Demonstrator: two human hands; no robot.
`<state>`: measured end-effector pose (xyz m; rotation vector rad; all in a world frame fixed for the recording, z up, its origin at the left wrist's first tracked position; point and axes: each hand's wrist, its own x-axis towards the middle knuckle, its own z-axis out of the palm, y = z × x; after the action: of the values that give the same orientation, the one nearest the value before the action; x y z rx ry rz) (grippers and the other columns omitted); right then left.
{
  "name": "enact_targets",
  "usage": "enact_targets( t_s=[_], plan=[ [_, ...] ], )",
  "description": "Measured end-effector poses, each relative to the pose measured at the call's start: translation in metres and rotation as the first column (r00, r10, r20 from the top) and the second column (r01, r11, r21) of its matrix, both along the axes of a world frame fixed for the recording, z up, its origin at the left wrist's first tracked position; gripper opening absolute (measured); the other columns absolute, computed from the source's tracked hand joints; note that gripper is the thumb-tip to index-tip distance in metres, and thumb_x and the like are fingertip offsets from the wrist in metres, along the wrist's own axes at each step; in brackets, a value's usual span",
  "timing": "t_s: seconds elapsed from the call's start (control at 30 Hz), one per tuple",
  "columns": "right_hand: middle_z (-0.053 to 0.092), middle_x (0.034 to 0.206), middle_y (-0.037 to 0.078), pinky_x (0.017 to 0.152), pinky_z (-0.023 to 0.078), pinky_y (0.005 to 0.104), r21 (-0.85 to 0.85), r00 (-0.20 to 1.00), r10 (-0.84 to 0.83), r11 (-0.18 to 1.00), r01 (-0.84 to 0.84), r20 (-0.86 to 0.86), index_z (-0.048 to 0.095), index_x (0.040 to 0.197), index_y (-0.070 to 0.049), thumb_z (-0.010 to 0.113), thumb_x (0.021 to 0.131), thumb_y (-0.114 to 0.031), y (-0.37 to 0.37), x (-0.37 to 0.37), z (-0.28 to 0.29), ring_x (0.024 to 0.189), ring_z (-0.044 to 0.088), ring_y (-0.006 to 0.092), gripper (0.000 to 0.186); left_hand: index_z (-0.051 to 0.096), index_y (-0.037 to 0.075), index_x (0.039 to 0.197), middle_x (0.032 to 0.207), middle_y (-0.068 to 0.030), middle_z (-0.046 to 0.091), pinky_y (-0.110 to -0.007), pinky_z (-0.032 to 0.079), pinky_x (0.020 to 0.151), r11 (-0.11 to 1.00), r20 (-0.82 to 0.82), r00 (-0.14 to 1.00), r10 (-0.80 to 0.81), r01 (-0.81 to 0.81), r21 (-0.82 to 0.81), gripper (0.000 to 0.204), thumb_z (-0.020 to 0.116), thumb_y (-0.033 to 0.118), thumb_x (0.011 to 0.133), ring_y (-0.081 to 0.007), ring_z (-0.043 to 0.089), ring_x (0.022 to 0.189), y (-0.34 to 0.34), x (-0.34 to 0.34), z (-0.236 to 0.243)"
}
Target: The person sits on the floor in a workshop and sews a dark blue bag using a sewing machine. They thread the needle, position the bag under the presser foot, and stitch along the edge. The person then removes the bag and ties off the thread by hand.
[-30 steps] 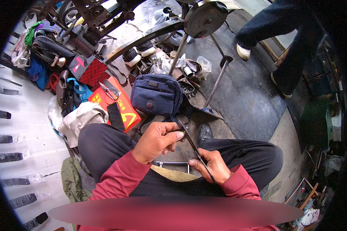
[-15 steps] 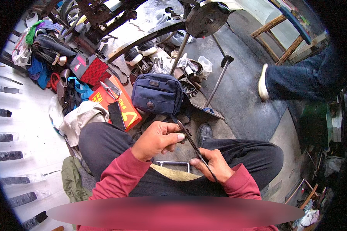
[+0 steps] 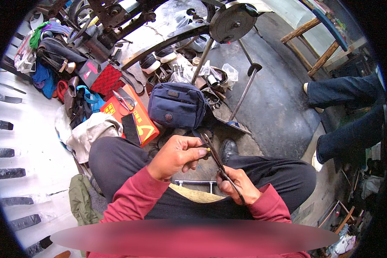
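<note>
The person's right hand [image 3: 238, 185] is closing around the handles of long dark pliers [image 3: 219, 165], whose jaws are reaching up and left to the left hand [image 3: 176, 155]. That hand is pinching a small yellowish piece [image 3: 208, 150] between thumb and fingertips, right at the pliers' tip, over the lap. Beyond the knees, a navy pouch [image 3: 177, 104] is sitting beside an orange box [image 3: 131, 118].

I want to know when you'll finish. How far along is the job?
Still in the middle. The right hand grips dark pliers and the left hand pinches a tiny yellowish bit at their tip. Nothing looks finished, and what's left can't be told.
</note>
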<state>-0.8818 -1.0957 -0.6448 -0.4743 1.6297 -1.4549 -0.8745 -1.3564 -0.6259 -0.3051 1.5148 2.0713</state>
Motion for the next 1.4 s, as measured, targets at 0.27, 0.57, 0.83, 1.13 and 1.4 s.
enact_targets(
  t_s=[0.27,0.57,0.83,1.13,1.4],
  plan=[
    [0.048,0.06,0.006,0.052,0.04,0.0342,0.074,0.989,-0.027,0.997,0.038,-0.143,0.066,0.104,-0.001,0.067,0.099,-0.044,0.0003,0.001,0.0001,0.058,0.044,0.0119,0.043,0.071,0.005,0.099,0.075,0.0035,0.065,-0.017,0.038,0.046,1.0,0.006,1.0,0.022,-0.023,0.016,0.019,0.067,0.023,0.098,-0.0019,0.058,0.058,0.0009,0.0009,-0.0012],
    [0.049,0.061,0.003,0.053,0.039,0.0332,0.061,0.993,-0.067,0.995,0.073,-0.093,0.063,0.093,0.001,0.069,0.097,-0.045,-0.0002,0.0052,0.0002,0.06,0.044,0.0104,0.047,0.071,0.005,0.104,0.081,0.0044,0.067,-0.016,0.039,0.047,1.0,0.022,0.999,0.024,-0.024,0.011,0.02,0.067,0.023,0.099,-0.0011,0.061,0.063,0.0013,0.0013,-0.0008],
    [0.049,0.067,0.004,0.056,0.041,0.0345,-0.017,0.995,-0.025,1.0,0.023,-0.102,0.061,0.103,-0.002,0.065,0.096,-0.056,0.0002,0.0014,-0.0063,0.064,0.045,0.0119,0.055,0.07,0.006,0.092,0.065,0.0036,0.061,-0.018,0.036,0.046,0.999,0.031,0.999,0.04,-0.04,0.007,0.02,0.067,0.024,0.099,-0.0014,0.051,0.052,0.0007,0.0006,-0.0004],
    [0.045,0.059,0.004,0.052,0.04,0.0334,0.118,0.993,-0.042,0.992,0.055,-0.107,0.064,0.1,-0.001,0.066,0.098,-0.051,0.0035,0.0035,0.0,0.058,0.042,0.0119,0.049,0.071,0.005,0.095,0.066,0.0036,0.06,-0.018,0.036,0.047,0.999,0.055,0.997,0.048,-0.048,-0.003,0.019,0.067,0.023,0.098,-0.0018,0.051,0.052,0.0049,-0.0005,0.0046],
    [0.047,0.057,0.006,0.053,0.041,0.0329,0.013,0.983,-0.121,0.992,0.124,-0.138,0.065,0.092,0.0,0.067,0.095,-0.055,-0.0034,0.0055,-0.007,0.058,0.044,0.0096,0.055,0.072,0.004,0.099,0.066,0.0028,0.06,-0.018,0.035,0.046,0.999,0.051,0.999,-0.013,0.014,-0.031,0.019,0.067,0.022,0.098,-0.0019,0.049,0.052,0.0048,-0.0009,0.0014]
  ],
)
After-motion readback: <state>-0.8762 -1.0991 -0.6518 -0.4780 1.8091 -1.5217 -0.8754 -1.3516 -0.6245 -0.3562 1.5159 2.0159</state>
